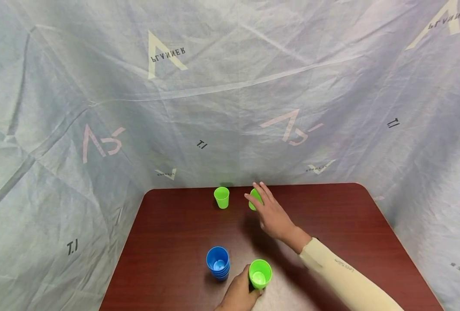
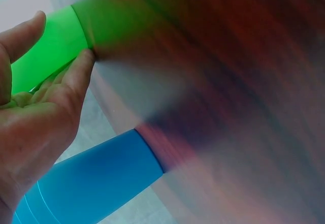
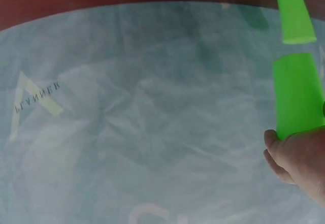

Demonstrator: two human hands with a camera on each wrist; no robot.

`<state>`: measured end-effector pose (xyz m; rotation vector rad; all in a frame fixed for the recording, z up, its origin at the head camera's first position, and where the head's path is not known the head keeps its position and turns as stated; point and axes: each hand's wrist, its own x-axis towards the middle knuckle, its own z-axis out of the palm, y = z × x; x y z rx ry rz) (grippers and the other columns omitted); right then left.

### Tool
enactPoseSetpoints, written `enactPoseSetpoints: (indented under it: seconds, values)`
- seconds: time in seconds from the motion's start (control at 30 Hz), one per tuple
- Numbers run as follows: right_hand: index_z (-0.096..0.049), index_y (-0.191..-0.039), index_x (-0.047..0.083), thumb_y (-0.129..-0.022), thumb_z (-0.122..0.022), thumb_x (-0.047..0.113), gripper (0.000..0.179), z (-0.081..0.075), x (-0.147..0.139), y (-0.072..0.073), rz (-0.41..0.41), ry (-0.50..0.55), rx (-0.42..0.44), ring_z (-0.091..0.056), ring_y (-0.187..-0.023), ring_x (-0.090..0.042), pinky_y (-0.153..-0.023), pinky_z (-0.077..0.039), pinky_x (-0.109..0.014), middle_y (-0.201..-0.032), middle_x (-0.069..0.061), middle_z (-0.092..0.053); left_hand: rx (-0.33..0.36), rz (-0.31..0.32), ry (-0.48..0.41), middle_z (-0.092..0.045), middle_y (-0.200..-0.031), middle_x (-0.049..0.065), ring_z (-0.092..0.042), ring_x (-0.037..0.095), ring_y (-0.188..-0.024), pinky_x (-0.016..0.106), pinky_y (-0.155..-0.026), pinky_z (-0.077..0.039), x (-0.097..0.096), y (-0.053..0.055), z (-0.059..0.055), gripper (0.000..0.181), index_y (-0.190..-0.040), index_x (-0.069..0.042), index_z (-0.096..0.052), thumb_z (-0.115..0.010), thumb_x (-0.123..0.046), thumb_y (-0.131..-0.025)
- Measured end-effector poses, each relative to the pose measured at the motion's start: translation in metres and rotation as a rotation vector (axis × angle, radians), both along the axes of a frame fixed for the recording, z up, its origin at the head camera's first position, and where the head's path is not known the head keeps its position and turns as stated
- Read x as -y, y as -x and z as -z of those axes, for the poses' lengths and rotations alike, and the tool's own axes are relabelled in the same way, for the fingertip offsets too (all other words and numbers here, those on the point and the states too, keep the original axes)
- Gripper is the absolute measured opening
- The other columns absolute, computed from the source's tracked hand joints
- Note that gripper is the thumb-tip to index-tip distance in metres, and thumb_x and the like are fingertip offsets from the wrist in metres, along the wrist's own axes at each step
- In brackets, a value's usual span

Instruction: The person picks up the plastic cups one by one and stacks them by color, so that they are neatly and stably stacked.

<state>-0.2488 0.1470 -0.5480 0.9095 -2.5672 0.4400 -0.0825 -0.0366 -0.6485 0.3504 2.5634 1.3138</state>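
Note:
In the head view my left hand (image 1: 238, 290) curves round a green cup (image 1: 260, 274) near the front, its mouth upward. The left wrist view shows the thumb and fingers either side of that cup (image 2: 56, 46), whose base is at the table. A stack of blue cups (image 1: 218, 263) stands just left of it. My right hand (image 1: 275, 217) reaches to the back and holds another green cup (image 1: 252, 206), partly hidden by the hand. In the right wrist view this cup (image 3: 297, 94) appears raised, with the fingers at its rim.
A further green cup (image 1: 222, 198) stands near the back edge of the dark red-brown table (image 1: 167, 233), left of the right hand. Pale printed sheeting (image 1: 230, 103) hangs behind the table and along both sides. My right forearm crosses over the right half of the table.

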Motion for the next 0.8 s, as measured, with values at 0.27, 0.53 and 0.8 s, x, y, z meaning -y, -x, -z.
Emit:
enactPoseSetpoints:
  seconds: [0.27,0.53,0.8]
  values:
    - [-0.047,-0.156,0.014,-0.086,-0.066,-0.011,0.077,-0.011,0.002,-0.014,-0.027,-0.009,-0.029,-0.028,-0.159,-0.045,-0.118,-0.047,-0.05,-0.17,-0.023,-0.031,0.019,-0.003,-0.004,-0.073,-0.13,0.002,-0.067,0.014,-0.121,0.04,-0.103,-0.057,-0.001,0.001,-0.001,0.065,-0.142,-0.014,-0.055,-0.088,-0.019,-0.086]
    - [-0.048,-0.156,0.014,-0.083,-0.07,-0.011,0.081,-0.014,-0.002,-0.034,-0.065,0.016,-0.061,-0.026,-0.16,-0.044,-0.118,-0.046,-0.053,-0.169,-0.024,-0.032,0.032,-0.008,-0.006,-0.073,-0.131,0.002,-0.068,0.015,-0.121,0.042,-0.103,-0.057,-0.002,0.001,-0.003,0.067,-0.143,-0.013,-0.055,-0.088,-0.018,-0.085]
    - [-0.048,-0.156,0.018,-0.087,-0.067,-0.007,0.076,-0.013,-0.008,-0.061,-0.067,0.038,-0.076,-0.026,-0.161,-0.041,-0.117,-0.048,-0.054,-0.17,-0.021,-0.033,0.029,-0.01,-0.01,-0.073,-0.131,0.003,-0.068,0.015,-0.121,0.041,-0.102,-0.057,-0.001,0.001,-0.004,0.066,-0.143,-0.013,-0.055,-0.088,-0.018,-0.086]
